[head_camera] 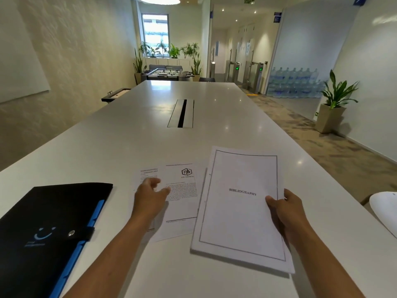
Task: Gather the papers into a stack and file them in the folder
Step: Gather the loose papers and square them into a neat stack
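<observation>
A stack of white papers (238, 211) lies near the table's (129, 130) near edge, its top sheet bordered by a thin black frame and headed "BIBLIOGRAPHY". The right hand (283, 208) pinches its right edge, thumb on top. Just left, two loose printed sheets (182, 203) overlap, one bearing a hexagonal logo. The left hand (150, 194) rests on them, fingers seemingly loosely spread, though blurred. A closed black folder (49, 222) with blue tabs and a snap strap sits by the table's left edge.
</observation>
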The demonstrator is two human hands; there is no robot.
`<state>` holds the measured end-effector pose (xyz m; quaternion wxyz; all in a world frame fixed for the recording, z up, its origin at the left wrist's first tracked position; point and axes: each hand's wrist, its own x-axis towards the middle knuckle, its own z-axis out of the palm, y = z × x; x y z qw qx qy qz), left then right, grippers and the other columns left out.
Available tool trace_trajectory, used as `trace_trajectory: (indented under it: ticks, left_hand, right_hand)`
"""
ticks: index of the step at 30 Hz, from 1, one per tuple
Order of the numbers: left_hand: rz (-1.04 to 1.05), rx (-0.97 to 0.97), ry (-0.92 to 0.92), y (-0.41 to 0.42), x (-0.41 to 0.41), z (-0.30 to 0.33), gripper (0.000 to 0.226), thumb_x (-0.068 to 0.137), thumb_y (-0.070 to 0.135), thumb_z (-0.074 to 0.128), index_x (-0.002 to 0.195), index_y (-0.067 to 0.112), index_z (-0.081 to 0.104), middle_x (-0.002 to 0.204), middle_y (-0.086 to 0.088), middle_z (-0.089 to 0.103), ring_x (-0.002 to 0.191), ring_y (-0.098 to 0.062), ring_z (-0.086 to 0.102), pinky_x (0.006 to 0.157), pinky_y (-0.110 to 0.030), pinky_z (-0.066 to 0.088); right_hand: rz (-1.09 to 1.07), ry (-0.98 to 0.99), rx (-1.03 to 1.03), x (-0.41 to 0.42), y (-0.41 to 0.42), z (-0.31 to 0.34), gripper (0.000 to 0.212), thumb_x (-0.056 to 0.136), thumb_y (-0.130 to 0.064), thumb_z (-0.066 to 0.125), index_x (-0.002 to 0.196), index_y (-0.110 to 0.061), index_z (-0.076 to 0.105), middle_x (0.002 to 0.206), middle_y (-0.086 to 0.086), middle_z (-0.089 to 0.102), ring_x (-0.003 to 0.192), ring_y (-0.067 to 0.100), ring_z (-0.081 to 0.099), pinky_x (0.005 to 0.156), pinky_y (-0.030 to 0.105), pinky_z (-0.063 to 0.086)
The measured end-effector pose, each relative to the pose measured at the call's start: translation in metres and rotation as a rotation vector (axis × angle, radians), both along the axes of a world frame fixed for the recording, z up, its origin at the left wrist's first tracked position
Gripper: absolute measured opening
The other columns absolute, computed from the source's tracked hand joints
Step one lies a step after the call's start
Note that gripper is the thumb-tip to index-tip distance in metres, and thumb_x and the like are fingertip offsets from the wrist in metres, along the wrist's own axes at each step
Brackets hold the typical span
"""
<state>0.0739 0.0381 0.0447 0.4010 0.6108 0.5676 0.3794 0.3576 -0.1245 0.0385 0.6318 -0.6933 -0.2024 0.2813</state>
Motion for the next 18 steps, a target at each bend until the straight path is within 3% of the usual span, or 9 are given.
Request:
trace_trajectory:
  ticks: [3,6,12,18]
  left_hand:
    - [0.145,0.011,0.216,0.012,-0.012,-0.011,0.049,0.082,0.029,0.07,0.126,0.014,0.054,0.133,-0.014,0.05,0.12,-0.032,0.049,0.098,-0.048,0.044]
    - [0.21,-0.021,0.316,0.016,-0.02,-0.018,0.058,0.08,0.033,0.07,0.131,0.014,0.049,0.138,-0.014,0.046,0.126,-0.034,0.043,0.102,-0.051,0.04]
    - [0.209,-0.055,0.272,0.028,-0.026,-0.021,0.064,0.079,0.031,0.071,0.133,0.01,0.045,0.138,-0.017,0.046,0.122,-0.036,0.049,0.101,-0.05,0.042]
    - [0.174,-0.102,0.182,0.044,-0.029,-0.018,0.07,0.077,0.031,0.075,0.135,0.008,0.043,0.135,-0.02,0.05,0.118,-0.034,0.054,0.098,-0.048,0.046]
  right_hand:
    - [-0.076,0.001,-0.069,0.025,0.008,-0.01,0.038,0.088,0.0,0.06,0.126,-0.001,0.055,0.103,0.016,0.068,0.088,0.03,0.068,0.086,0.043,0.055]
    - [-0.116,-0.032,-0.155,0.044,0.016,-0.018,0.031,0.085,0.0,0.058,0.116,0.0,0.058,0.1,0.019,0.067,0.084,0.033,0.065,0.081,0.042,0.054]
    - [-0.145,-0.385,-0.378,0.047,0.029,-0.019,0.037,0.084,-0.004,0.056,0.121,0.001,0.054,0.11,0.018,0.063,0.093,0.033,0.059,0.075,0.034,0.044]
    - [-0.103,-0.549,-0.53,0.038,0.045,-0.02,0.045,0.084,-0.009,0.058,0.126,0.004,0.047,0.12,0.026,0.059,0.11,0.044,0.053,0.09,0.044,0.045]
